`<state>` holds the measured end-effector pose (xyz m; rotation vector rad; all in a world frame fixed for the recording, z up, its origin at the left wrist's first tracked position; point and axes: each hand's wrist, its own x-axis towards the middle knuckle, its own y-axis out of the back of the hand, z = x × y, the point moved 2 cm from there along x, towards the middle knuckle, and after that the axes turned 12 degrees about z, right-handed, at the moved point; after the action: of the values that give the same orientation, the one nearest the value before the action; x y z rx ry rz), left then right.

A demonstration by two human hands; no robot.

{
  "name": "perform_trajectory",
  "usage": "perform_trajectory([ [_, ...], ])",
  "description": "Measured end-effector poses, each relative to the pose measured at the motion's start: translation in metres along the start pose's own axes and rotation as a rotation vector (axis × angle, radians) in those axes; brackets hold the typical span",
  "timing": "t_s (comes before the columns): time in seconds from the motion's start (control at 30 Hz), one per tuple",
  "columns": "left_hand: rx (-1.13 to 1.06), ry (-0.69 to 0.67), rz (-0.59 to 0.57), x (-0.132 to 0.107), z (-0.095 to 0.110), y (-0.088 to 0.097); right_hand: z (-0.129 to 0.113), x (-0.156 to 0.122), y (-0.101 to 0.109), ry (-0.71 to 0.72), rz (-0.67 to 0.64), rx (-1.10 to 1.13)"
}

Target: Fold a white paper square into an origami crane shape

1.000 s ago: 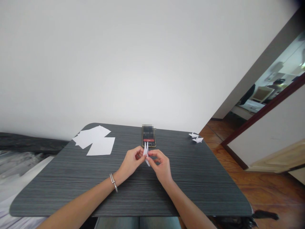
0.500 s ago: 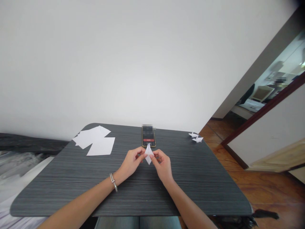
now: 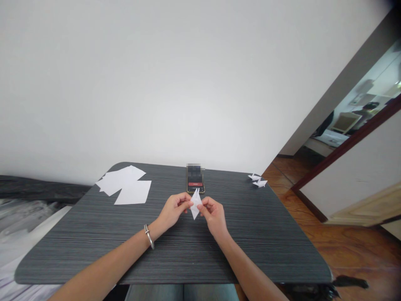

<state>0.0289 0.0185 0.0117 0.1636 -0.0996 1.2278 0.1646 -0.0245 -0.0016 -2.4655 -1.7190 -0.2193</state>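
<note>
A small piece of folded white paper (image 3: 195, 204), diamond-shaped with two narrow points at its far end, is held between my hands just above the table. My left hand (image 3: 174, 210) pinches its left corner between thumb and fingers. On the other side, my right hand (image 3: 214, 215) grips the right corner, its thumb lying on the near face. Behind the paper's far tips stands a phone (image 3: 196, 187) with a red bar on its screen. Two folded paper cranes (image 3: 260, 183) sit at the far right of the table.
Several white paper sheets (image 3: 133, 192) overlap at the far left of the dark, ridged table (image 3: 250, 234). A white wall (image 3: 194, 83) rises behind the table. Through the doorway at the right, a person (image 3: 365, 113) is beside a chair (image 3: 346, 122).
The folded paper has tilted slightly, its near tip shifting left and toward me. Both hands keep their pinch on it, almost in the same place.
</note>
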Motion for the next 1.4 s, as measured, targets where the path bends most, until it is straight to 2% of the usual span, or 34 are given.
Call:
perform_trajectory([
  [0.23, -0.047, 0.028, 0.008, -0.001, -0.001, 0.001, 0.001, 0.000, 0.000, -0.055, 0.019, 0.068],
  [0.43, -0.070, 0.037, -0.040, 0.001, -0.004, -0.001, -0.001, 0.000, -0.001, -0.033, -0.012, 0.082],
  [0.53, -0.039, 0.012, -0.019, 0.001, -0.001, 0.000, -0.004, -0.001, 0.000, -0.013, -0.015, 0.060],
  [0.63, -0.008, -0.014, 0.009, 0.000, 0.003, 0.002, -0.006, -0.001, 0.000, 0.023, 0.014, 0.062],
  [0.77, -0.025, 0.001, -0.024, 0.000, 0.003, 0.003, -0.004, 0.000, 0.001, -0.005, 0.079, 0.093],
  [0.97, -0.058, 0.027, -0.056, 0.000, 0.002, 0.001, 0.001, 0.000, -0.001, -0.066, -0.004, 0.078],
  [1.03, -0.076, 0.033, -0.025, 0.000, 0.002, 0.002, 0.000, -0.001, -0.001, -0.067, -0.004, 0.089],
  [1.1, -0.069, 0.016, 0.053, 0.000, 0.002, 0.004, -0.001, -0.001, -0.002, -0.068, -0.008, 0.094],
  [1.17, -0.002, -0.029, 0.136, 0.000, 0.004, 0.006, -0.002, -0.001, -0.003, -0.072, -0.007, 0.097],
  [1.23, 0.071, -0.058, 0.159, 0.000, 0.005, 0.007, -0.001, -0.001, -0.003, -0.078, 0.004, 0.101],
  [1.4, 0.028, -0.011, 0.043, -0.002, 0.008, 0.004, 0.002, 0.001, -0.001, -0.081, 0.026, 0.107],
])
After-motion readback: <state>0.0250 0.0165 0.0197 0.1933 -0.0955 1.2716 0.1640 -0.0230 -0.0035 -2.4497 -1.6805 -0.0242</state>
